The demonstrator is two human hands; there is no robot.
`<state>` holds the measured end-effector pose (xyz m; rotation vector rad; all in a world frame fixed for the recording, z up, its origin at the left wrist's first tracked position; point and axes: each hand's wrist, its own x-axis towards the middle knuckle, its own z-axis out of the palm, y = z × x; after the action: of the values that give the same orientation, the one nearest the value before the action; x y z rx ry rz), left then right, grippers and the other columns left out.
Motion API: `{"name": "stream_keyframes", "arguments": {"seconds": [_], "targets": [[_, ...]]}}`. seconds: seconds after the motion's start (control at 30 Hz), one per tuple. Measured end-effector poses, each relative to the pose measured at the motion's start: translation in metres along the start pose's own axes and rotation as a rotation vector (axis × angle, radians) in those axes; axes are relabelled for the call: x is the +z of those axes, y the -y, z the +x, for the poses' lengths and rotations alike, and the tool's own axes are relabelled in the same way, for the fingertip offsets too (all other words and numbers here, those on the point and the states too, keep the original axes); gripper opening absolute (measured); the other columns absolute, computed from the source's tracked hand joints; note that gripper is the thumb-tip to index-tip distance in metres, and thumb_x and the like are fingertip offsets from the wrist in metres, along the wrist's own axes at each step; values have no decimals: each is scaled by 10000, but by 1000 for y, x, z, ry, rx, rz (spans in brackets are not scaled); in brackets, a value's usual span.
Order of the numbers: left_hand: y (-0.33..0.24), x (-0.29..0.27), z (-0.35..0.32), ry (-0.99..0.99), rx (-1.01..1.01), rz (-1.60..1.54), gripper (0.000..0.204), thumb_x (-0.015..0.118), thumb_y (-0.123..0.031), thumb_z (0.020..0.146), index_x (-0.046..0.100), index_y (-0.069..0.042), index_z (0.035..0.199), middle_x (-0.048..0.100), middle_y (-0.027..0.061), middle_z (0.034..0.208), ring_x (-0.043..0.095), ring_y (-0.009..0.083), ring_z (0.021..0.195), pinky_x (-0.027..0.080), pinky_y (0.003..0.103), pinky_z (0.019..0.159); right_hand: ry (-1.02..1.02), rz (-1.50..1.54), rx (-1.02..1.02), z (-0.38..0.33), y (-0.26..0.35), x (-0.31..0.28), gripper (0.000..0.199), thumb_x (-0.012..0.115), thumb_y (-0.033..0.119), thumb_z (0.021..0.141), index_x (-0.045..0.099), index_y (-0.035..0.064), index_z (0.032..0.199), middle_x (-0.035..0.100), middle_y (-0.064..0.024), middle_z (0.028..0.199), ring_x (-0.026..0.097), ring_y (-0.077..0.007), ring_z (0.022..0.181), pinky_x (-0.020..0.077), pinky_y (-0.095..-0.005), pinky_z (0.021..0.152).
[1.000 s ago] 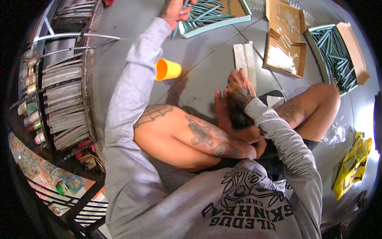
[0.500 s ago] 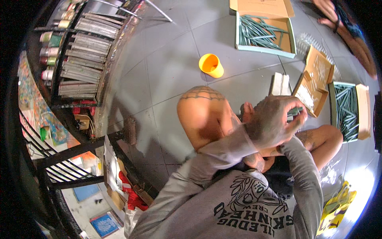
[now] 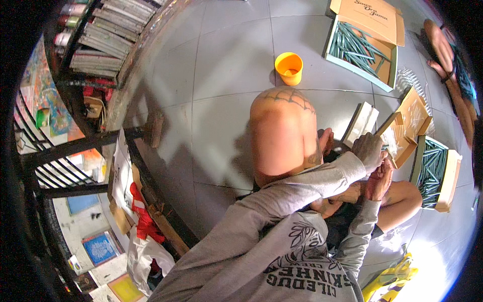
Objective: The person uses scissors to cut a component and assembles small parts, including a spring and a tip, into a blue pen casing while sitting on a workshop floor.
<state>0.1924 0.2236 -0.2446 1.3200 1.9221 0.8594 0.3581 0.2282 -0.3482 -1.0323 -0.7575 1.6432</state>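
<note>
My left hand [image 3: 369, 152] reaches across from the left, its fingers closed around a slim dark-green stick [image 3: 385, 148], of which only a short bit shows. Just below it, my right hand [image 3: 379, 180] has its fingers pinched together close to the left fingertips; what they hold is hidden. Both hands are above my bent right leg. Beside them lies an open brown cardboard box [image 3: 425, 122] with thin clear and white pieces inside. To the right, a second open box [image 3: 454, 187] is full of dark-green sticks [image 3: 433, 163].
A long whitish block [image 3: 361, 124] lies beyond my hands. Farther off stand an orange-yellow cup [image 3: 289, 75] and a large open box [image 3: 370, 15] of dark-green sticks. Clear ridged plastic [image 3: 411, 83] lies near it. Another person's legs [image 3: 455, 85] are at far right; a rack [image 3: 95, 40] stands at left.
The view has turned, so surroundings shift. My left hand has moved from over the right hand to its far side, leaving the right hand more visible. The fingertips now meet beside the small cardboard box.
</note>
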Motion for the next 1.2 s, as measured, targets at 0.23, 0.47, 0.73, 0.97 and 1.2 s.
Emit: {"name": "stream_keyframes", "arguments": {"seconds": [0.23, 0.47, 0.73, 0.97, 1.2], "targets": [[7, 4, -4, 55, -113, -185, 324, 798, -297, 749, 722, -10, 877, 684, 246, 933, 674, 397, 895, 538, 477, 825, -59, 138, 258, 4, 12, 5, 300, 587, 285, 951, 615, 84, 1172, 641, -64, 1119, 615, -205, 1030, 504, -340, 887], [20, 40, 7, 43, 62, -88, 242, 716, -154, 733, 702, -55, 953, 685, 203, 889, 683, 394, 859, 537, 482, 782, 118, 154, 322, 12, 16, -11, 358, 548, 243, 991, 605, 35, 1277, 674, -85, 1206, 629, -206, 1121, 470, -376, 1022], [24, 69, 9, -48, 81, -11, 411, 747, -246, 682, 602, -54, 1015, 668, 149, 934, 645, 343, 924, 491, 472, 797, 104, -687, -107, 30, 2, -52, 391, 550, 270, 1005, 542, 62, 1336, 649, -86, 1222, 634, -169, 1036, 525, -303, 819], [36, 79, 15, -122, 142, 88, 137, 684, -147, 726, 743, -55, 808, 709, 161, 866, 698, 353, 883, 544, 464, 770, 138, -770, -200, 29, 4, -41, 317, 563, 149, 1008, 579, -11, 1281, 632, -128, 1249, 627, -173, 1031, 514, -299, 849], [41, 78, 16, -106, 123, 76, 170, 682, -185, 757, 743, -64, 859, 717, 164, 863, 708, 347, 844, 552, 451, 752, 444, -701, -216, 39, 15, -49, 306, 594, 107, 982, 584, -15, 1263, 645, -153, 1204, 626, -231, 1084, 502, -366, 945]]}}
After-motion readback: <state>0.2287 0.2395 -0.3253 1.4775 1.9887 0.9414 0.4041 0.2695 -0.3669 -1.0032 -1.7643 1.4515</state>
